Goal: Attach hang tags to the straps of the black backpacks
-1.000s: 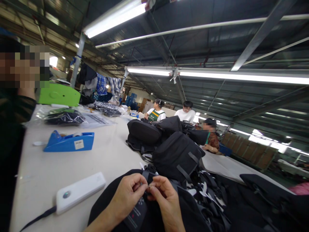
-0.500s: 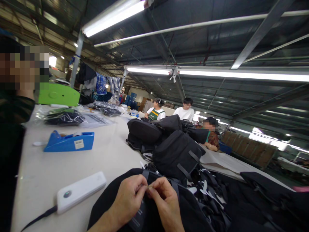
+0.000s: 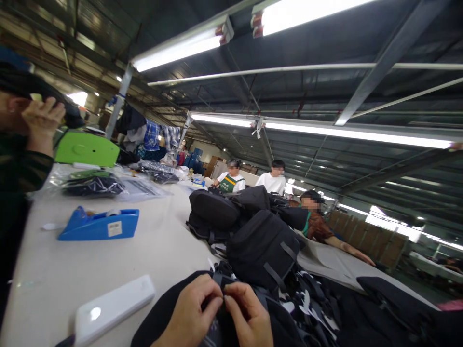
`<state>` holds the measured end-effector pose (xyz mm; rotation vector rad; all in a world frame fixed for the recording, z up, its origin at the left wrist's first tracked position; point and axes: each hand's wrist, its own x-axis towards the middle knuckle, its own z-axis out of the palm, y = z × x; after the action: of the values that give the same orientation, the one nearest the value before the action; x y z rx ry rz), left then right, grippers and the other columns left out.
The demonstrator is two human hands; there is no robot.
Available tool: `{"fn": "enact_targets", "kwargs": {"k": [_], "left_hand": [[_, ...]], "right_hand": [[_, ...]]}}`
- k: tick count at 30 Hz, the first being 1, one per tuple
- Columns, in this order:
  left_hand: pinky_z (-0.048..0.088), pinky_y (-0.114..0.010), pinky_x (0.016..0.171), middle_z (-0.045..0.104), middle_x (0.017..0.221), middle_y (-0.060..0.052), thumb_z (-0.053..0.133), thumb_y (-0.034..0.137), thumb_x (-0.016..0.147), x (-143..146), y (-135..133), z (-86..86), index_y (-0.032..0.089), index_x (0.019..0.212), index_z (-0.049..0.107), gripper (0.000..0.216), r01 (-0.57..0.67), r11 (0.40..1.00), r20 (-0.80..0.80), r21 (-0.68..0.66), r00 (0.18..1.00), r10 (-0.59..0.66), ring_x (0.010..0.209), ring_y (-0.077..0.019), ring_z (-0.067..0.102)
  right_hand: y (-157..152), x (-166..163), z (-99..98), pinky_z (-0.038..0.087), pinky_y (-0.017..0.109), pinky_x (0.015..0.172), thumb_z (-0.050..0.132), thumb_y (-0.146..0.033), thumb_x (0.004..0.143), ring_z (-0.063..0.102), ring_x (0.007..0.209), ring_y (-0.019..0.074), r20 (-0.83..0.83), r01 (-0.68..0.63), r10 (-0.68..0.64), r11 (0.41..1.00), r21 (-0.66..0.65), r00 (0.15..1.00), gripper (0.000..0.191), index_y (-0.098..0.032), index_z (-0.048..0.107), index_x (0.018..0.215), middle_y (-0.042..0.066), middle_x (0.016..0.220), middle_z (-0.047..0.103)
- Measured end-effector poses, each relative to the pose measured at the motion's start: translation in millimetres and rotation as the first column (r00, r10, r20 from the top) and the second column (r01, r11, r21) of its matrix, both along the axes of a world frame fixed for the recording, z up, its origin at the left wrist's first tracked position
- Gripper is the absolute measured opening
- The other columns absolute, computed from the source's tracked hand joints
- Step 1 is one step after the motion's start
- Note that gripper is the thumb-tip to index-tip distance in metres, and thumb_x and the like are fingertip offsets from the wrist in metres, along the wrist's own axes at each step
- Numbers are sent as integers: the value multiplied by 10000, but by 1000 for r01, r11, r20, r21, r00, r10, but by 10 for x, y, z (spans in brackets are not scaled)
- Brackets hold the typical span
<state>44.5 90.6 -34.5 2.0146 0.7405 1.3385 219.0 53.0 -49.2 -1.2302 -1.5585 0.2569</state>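
Observation:
At the bottom middle, my left hand [image 3: 190, 313] and my right hand [image 3: 249, 315] meet fingertip to fingertip over a black backpack [image 3: 162, 313] lying in front of me. Both hands are closed in a pinch on a small part at the top of the bag, near a grey strap [image 3: 218, 278]. What exactly the fingers pinch is too small to make out. Behind them stands an upright black backpack [image 3: 262, 248], with more black bags [image 3: 215, 209] piled further back.
A white power bank [image 3: 112, 308] lies at my left on the pale table [image 3: 72, 270]. Further left are a blue tape dispenser [image 3: 97, 224], bagged items [image 3: 94, 185] and a green machine [image 3: 87, 149]. A person's hand [image 3: 43, 120] shows at far left; three people sit across.
The view has tilted up and my hands sit lower in frame, still pinched together on the bag. The person at far left raised a hand to the head.

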Motion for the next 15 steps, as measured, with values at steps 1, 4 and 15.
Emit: {"fn": "enact_targets", "kwargs": {"k": [1, 4, 15], "left_hand": [[449, -260, 732, 629, 839, -33, 511, 251, 867, -16, 21, -2, 204, 810, 639, 148, 8, 999, 55, 35, 998, -10, 807, -172, 600], [511, -266, 822, 668, 978, -52, 496, 311, 915, -75, 71, 7, 224, 1000, 652, 198, -49, 996, 229, 76, 973, 30, 888, -182, 636], [537, -247, 683, 728, 888, -29, 568, 535, 748, -459, 410, 106, 244, 817, 718, 334, -244, 960, 438, -139, 854, 280, 816, -211, 675]], "right_hand": [[-11, 73, 34, 551, 335, 894, 596, -352, 895, 678, 1021, 272, 93, 66, -69, 997, 31, 993, 226, -212, 701, 1039, 101, 1099, 718], [-82, 278, 201, 365, 557, 1125, 586, -339, 868, 420, 1379, 390, 382, 293, -264, 956, -20, 886, 479, -180, 619, 1319, 153, 1460, 519], [-747, -36, 1254, 438, 234, 651, 662, -228, 739, 607, 756, 194, 593, 356, 89, 725, -589, 801, 61, -179, 679, 772, -6, 727, 615]]}}
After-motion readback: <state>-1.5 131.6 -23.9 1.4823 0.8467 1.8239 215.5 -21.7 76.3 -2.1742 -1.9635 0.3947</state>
